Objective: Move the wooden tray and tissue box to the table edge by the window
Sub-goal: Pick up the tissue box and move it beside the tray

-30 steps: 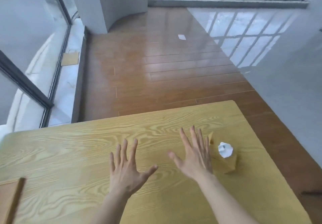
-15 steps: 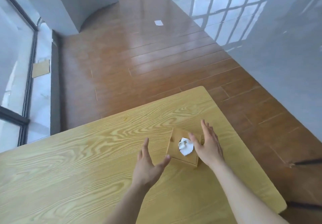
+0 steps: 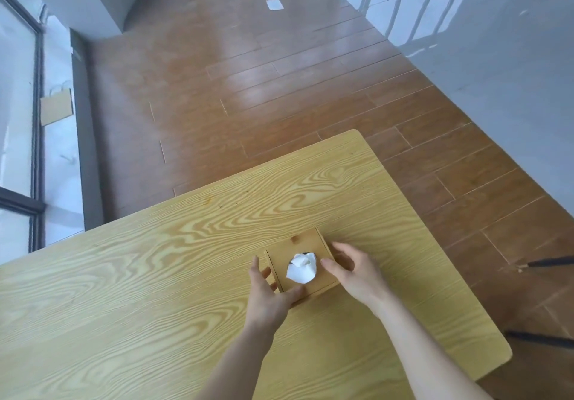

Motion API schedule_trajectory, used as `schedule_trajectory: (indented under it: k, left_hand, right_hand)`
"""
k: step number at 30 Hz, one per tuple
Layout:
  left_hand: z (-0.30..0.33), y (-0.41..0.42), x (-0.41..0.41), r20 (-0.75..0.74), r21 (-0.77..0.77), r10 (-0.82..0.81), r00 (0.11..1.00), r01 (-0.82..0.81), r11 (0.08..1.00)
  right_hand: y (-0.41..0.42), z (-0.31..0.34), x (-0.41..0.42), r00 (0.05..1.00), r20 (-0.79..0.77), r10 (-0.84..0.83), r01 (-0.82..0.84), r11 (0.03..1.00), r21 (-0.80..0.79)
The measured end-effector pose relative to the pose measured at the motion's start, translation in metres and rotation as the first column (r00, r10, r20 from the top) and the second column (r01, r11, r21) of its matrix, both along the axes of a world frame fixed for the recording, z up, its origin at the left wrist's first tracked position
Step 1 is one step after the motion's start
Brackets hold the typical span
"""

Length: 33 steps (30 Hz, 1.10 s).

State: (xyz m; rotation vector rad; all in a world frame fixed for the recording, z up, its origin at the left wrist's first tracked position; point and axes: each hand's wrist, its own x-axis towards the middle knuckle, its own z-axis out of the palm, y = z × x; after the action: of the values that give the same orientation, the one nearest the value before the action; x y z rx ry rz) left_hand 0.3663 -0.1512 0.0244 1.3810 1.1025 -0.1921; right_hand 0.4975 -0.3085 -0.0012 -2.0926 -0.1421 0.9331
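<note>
A square wooden tissue box (image 3: 300,252), plain with no readable writing, sits on the light wood-grain desk (image 3: 155,275) toward its right edge. White tissue (image 3: 302,270) puffs from its top hole. The left hand (image 3: 269,294) and right hand (image 3: 357,273) each grip opposite sides of it.

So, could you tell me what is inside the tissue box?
A white tissue pokes from the tissue box top opening; the lid hides whatever lies below it.

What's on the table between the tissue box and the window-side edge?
Nothing: in the head view, only bare table lies from the tissue box leftward to that edge. The tray is out of frame.
</note>
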Motion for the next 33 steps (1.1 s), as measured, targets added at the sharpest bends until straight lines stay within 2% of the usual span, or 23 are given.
schedule_trajectory:
  k: [7,15,17,22,28,33]
  left_hand:
    - [-0.005,0.014,-0.003,0.012,-0.06,0.037,0.999,-0.036,0.998]
    - [0.007,0.035,-0.013,0.039,-0.051,0.097,0.995,-0.095,0.994]
    - [0.034,0.073,-0.05,0.113,-0.003,0.18,0.977,-0.181,0.983]
    - [0.044,0.089,-0.048,0.157,0.0,0.177,0.972,-0.179,0.984]
    - [0.063,0.146,-0.105,0.215,0.067,0.268,0.939,-0.288,0.955]
    - [0.074,0.199,-0.168,0.258,0.06,0.321,0.911,-0.347,0.936]
  right_hand:
    - [0.011,-0.002,-0.012,0.999,-0.013,-0.04,0.04,0.999,0.004]
    - [0.038,0.011,-0.019,0.999,-0.022,-0.041,0.042,0.999,0.029]
    - [0.084,0.044,-0.044,0.999,0.027,0.024,-0.026,0.997,0.076]
    - [0.097,0.047,-0.047,1.0,-0.004,-0.01,0.011,0.994,0.11]
    - [0.165,0.075,-0.096,0.997,0.0,0.078,-0.077,0.985,0.154]
    - [0.226,0.089,-0.152,0.993,0.031,0.115,-0.118,0.982,0.148]
